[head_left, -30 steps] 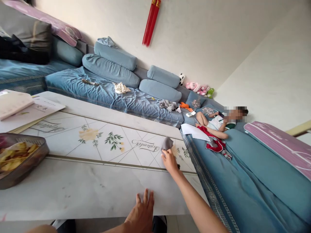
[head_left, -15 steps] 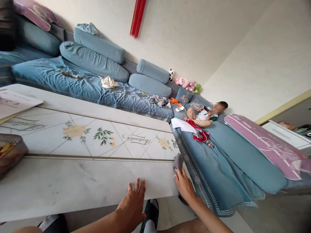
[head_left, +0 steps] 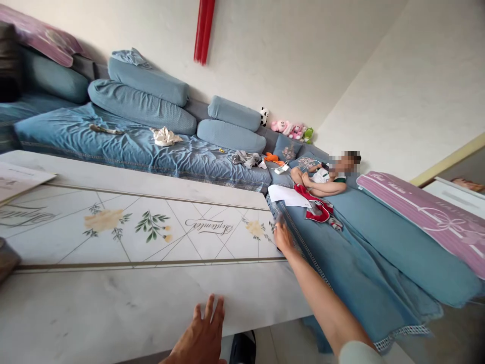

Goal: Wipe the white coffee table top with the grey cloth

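My right hand (head_left: 283, 237) is at the right edge of the tabletop, its fingers closed around a small grey cloth (head_left: 279, 218). Most of the cloth is hidden in the grip, and only a tip shows above the fingers. My left hand (head_left: 200, 331) lies at the near edge of the white marble-patterned tabletop (head_left: 113, 308), fingers spread and holding nothing. The tabletop has a printed panel of tiles with yellow flowers and green leaves (head_left: 151, 227).
Papers (head_left: 22, 178) lie at the table's far left, and a dark tin (head_left: 6, 258) sits at the left edge of view. Beyond the table runs a blue sofa (head_left: 359, 263) with bolsters, clothes and plush toys. A person reclines on it. Floor tiles show below.
My right hand has moved right and toward me, from the printed panel to the table's edge, with the cloth in it. The view has swung right, leaving the tin mostly out of frame.
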Motion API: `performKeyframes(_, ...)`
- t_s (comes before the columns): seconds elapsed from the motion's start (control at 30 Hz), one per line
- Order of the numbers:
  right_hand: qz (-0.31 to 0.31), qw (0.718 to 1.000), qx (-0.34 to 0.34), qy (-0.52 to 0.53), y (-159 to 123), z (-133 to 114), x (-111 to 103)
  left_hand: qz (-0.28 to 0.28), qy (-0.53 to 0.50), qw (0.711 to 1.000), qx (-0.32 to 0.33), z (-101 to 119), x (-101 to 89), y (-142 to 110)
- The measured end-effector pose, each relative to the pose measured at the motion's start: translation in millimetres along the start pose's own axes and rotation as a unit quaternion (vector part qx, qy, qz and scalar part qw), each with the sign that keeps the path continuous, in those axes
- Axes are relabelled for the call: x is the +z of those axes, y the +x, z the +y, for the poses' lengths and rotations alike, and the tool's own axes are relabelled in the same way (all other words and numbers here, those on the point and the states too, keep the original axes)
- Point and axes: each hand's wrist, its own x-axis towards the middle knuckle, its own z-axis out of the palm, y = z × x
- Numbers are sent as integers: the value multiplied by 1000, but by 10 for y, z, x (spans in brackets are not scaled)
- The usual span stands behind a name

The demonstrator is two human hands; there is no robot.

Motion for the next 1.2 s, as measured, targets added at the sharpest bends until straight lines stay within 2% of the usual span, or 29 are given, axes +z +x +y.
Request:
performKeyframes(0.07,-1,1000,7,12,149,-16,6,-7,-4,1000,4,-31,-22,-9)
performKeyframes(0.13,-6,1000,3,21,72,65,-31,-23,-22,1000,-2,-41,-71,-14)
performKeyframes(0.2,-14,1000,-11,24,-226,234,-100,-34,-40,999,-12,-26,-113,-13)
performKeyframes(0.37,-45,996,-74,16,-1371,833,-305,-9,-47,999,-24,52,-71,-6)
performKeyframes(0.43,-53,994,-98,7,-1648,988,-336,5,-42,999,-26,70,-21,-3)
performKeyframes(0.47,-54,993,-104,-4,-1696,1013,-333,9,-39,999,-28,73,0,-2)
performKeyframes(0.53,-50,993,-101,-30,-1600,954,-297,10,-36,999,-30,68,25,-4)
performKeyframes(0.7,-26,997,-66,-43,-769,540,-181,-2,-29,999,-24,37,-15,-38)
performKeyframes(0.77,-26,997,-61,-38,-566,478,-167,14,-17,999,-23,30,-47,-62)
performKeyframes(0.83,-34,997,-67,-34,-576,520,-186,44,-5,999,-24,29,-66,-83)
performKeyframes(0.93,-57,994,-89,-35,-892,691,-263,84,4,996,-24,41,-54,-97)
performKeyframes(1.03,-78,991,-102,-46,-1189,818,-340,96,2,995,-29,65,-11,-78)
performKeyframes(1.1,-83,990,-102,-56,-1193,806,-363,86,-4,996,-33,77,13,-55)
performKeyframes(1.2,-78,991,-84,-73,-899,644,-363,44,-22,998,-32,80,22,-26)
